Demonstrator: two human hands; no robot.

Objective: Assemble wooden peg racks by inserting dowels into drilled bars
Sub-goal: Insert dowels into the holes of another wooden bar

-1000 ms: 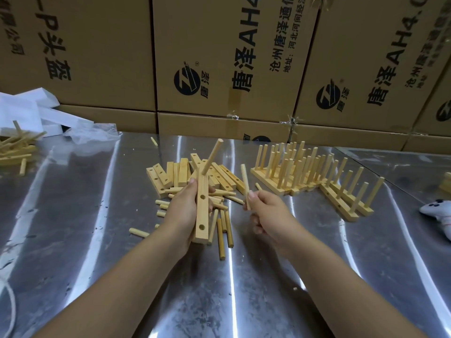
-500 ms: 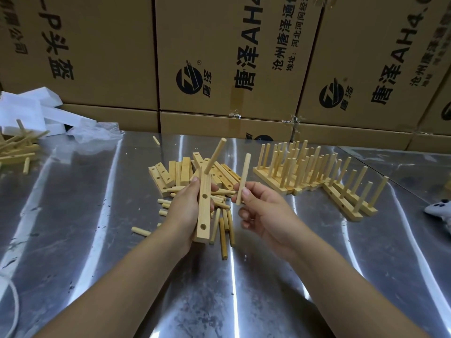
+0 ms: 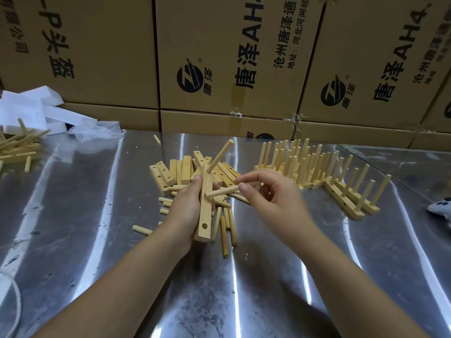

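Note:
My left hand (image 3: 186, 206) grips a drilled wooden bar (image 3: 206, 211) held upright over the steel table. One dowel (image 3: 219, 156) stands in the bar's top hole, slanting up to the right. An empty hole shows near the bar's lower end. My right hand (image 3: 273, 198) pinches a second dowel (image 3: 223, 191), lying almost level with its left tip at the bar's middle. Behind the hands lie a pile of drilled bars (image 3: 168, 174) and loose dowels (image 3: 225, 228).
Several finished peg racks (image 3: 317, 167) stand at the right on the steel table (image 3: 97, 215). Stacked cardboard boxes (image 3: 231, 57) wall off the back. More wooden pieces (image 3: 17, 147) and white foam (image 3: 31, 106) lie at the far left. A white object (image 3: 441, 211) sits at the right edge.
My right hand has lifted a dowel from the pile, turned it from upright to nearly level, and brought its tip to the middle of the bar. The left hand has kept the bar steady.

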